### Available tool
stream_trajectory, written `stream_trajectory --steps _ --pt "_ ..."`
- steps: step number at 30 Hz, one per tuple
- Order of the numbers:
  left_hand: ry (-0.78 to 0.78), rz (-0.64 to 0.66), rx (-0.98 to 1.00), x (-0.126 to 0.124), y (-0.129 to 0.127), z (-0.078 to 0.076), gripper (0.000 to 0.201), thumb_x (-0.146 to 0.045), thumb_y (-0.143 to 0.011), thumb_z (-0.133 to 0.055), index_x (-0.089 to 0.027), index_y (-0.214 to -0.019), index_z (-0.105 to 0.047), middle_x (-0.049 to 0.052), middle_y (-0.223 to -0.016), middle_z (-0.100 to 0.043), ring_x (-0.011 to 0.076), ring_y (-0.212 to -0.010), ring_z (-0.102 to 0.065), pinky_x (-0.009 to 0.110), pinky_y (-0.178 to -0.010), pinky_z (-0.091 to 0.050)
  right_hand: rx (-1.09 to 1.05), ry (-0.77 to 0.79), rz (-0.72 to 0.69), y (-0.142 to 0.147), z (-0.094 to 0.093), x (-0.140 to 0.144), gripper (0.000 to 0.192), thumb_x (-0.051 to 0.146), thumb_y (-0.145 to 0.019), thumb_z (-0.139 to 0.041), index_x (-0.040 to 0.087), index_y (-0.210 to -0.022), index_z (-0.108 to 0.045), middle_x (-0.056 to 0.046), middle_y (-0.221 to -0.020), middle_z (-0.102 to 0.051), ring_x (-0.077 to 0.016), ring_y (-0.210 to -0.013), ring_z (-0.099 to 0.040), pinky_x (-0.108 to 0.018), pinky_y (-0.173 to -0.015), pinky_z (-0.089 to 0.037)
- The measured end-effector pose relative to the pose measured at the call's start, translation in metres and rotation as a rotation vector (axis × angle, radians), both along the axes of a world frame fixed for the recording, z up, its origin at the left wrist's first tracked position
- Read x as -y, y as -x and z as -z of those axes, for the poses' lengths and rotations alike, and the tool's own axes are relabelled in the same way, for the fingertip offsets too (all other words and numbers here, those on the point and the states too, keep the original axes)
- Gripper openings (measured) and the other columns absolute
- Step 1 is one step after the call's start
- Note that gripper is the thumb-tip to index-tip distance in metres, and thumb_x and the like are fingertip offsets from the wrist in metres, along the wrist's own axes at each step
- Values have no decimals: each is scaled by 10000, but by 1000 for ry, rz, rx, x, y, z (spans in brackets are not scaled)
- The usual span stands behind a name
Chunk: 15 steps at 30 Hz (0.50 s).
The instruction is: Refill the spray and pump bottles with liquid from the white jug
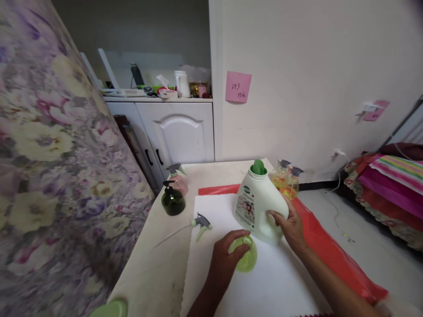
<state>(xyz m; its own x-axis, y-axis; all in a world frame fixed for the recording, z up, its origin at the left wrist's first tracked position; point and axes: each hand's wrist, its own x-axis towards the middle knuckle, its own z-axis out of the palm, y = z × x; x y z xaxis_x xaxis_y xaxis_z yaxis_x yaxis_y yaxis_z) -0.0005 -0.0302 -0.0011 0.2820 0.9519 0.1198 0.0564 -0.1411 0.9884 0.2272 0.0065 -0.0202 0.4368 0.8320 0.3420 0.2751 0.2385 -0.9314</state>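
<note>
My left hand [228,255] wraps its grip around a small green bottle [246,255] on the white mat [264,286]; my right hand [291,224] clasps the white jug [259,207] just behind. Likely mid-refill; next, tilting the jug steadily. Pink note [238,86] reads "293"; the jug label is unreadable.

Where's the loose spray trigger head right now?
In the head view the loose spray trigger head lies on the left edge of the white mat, its dip tube trailing left over the table, between the dark green pump bottle and the left hand.
</note>
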Motion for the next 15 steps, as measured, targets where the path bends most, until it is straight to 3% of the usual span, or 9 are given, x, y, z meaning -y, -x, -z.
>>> stream_trajectory --steps 4,8,11,15 --pt "-31 16 26 -1 0 2 244 -188 -755 -656 -242 -985 -714 11 -1041 -718 208 -1039 -620 301 -952 -436 48 59 -101 -7 10 9 498 459 -747 -679 165 -1138 -582 -27 -818 -648 -167 -647 -570 -274 -562 -503" --pt "-85 33 10 -2 2 3 261 -193 -761 -659 -234 -1015 -698 21 -1066 -701 202 -1048 -613 302 -960 -433 125 55 -67 -18 29 37 640 447 -769 -673 235 -1329 -446 -103 -1223 -567 -255 -1038 -579 -403 -881 -502" --pt "-129 44 -52 0 4 2 295 -198 -764 -661 -231 -1056 -688 34 -1116 -686 205 -1080 -601 311 -983 -424 197 59 10 -26 47 68 611 444 -829 -602 258 -1373 -397 -104 -1229 -539 -254 -1049 -572 -444 -912 -492" --pt "-221 72 -154 -4 15 1 286 -282 -850 -572 -220 -1113 -666 55 -1171 -674 198 -1115 -592 317 -1001 -423 301 58 -89 -28 63 99 468 382 -884 -532 261 -1326 -433 -103 -1198 -544 -236 -989 -593 -415 -864 -520"
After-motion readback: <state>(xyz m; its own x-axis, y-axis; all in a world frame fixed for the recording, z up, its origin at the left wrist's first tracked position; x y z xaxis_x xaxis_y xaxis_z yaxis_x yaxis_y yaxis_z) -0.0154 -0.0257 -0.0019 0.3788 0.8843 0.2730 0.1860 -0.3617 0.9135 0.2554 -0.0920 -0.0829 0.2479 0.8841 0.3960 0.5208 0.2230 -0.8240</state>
